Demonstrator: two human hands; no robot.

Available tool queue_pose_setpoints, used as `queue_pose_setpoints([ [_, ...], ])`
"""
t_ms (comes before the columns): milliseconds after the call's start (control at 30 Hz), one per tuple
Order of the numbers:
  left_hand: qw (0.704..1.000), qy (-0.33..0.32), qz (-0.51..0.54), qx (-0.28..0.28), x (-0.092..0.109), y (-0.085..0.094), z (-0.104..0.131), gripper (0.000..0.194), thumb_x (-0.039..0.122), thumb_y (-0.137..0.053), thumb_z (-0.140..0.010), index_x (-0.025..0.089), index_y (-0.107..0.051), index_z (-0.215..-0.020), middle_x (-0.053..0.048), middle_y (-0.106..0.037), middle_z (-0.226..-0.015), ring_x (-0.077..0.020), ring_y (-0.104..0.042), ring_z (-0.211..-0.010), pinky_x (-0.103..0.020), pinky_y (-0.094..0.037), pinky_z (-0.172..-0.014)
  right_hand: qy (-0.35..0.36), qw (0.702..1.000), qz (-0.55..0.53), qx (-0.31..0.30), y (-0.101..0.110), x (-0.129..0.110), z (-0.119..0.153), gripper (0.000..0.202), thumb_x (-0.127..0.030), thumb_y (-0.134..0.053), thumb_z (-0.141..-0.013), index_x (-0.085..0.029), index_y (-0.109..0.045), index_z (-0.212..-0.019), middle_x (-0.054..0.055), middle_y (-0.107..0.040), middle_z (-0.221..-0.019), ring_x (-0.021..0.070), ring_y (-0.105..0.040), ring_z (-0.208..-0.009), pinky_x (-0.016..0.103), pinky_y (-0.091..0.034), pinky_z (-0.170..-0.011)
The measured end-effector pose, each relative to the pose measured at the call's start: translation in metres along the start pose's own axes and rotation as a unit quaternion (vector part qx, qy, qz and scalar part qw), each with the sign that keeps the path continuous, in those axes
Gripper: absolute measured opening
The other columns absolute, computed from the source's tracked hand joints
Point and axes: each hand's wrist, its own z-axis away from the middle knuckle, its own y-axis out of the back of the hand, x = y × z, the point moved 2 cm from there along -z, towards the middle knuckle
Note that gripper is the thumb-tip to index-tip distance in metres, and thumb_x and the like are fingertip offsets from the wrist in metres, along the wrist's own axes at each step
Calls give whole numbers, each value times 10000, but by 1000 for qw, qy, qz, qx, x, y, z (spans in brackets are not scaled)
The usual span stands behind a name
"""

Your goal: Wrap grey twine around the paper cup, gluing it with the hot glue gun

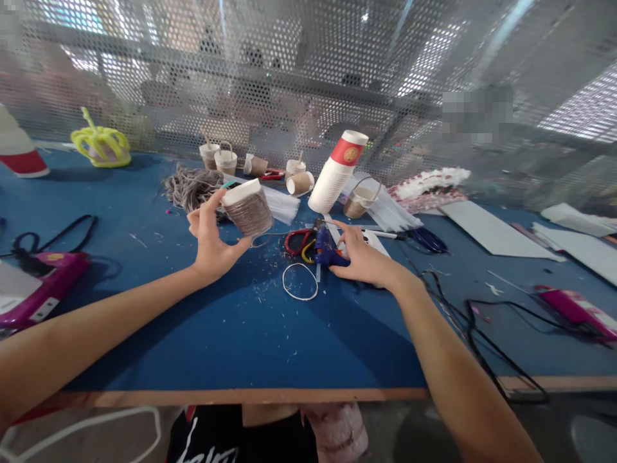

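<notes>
My left hand (216, 244) holds a small cup wrapped in brown-grey cord (249, 212) above the blue table, thumb below and fingers at its upper left side. The cup is tilted, with its white end up. My right hand (359, 254) has its fingers around a dark blue glue gun (326, 249) that lies on the table. Red-handled scissors (296, 241) and a yellow handle (307, 252) are just left of the glue gun. A white ring of cord (299, 281) lies flat in front of them.
Behind stand a leaning stack of paper cups (330, 180), several small wrapped cups (225, 162) and a heap of grey yarn (193, 186). Purple power strips (53, 283) lie at both sides, with black cables (496, 315) at the right. A perforated metal screen (289, 77) closes off the back.
</notes>
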Motion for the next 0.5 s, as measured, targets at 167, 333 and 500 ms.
queue_pose_setpoints([
  [167, 999, -31, -4, -20, 5, 1, 3, 859, 440, -788, -654, 281, -406, -1407, -78, -554, -1312, -295, -457, -1133, -462, -382, -990, 76, 994, 29, 76, 7, -6, 5, 1067, -581, -699, -711, -192, -177, -1556, 215, -392, -1362, 449, -496, -1239, 651, -476, -997],
  [333, 995, -71, 30, -56, 4, 2, 5, 880, 548, -796, -649, 273, -419, -1395, -90, -531, -1327, -323, -418, -1153, -501, -378, -997, 157, 966, 109, 175, 3, -21, 8, 1001, -426, -717, -737, -211, -175, -1550, 201, -385, -1353, 464, -427, -1282, 721, -395, -1051],
  [500, 995, -82, 23, -59, 7, 4, 4, 860, 568, -765, -665, 287, -417, -1400, -80, -558, -1234, -296, -438, -1056, -489, -400, -932, 217, 968, 51, 119, -3, -26, 10, 859, -343, -651, -812, -300, -200, -1542, 159, -396, -1385, 416, -444, -1308, 669, -441, -1057],
])
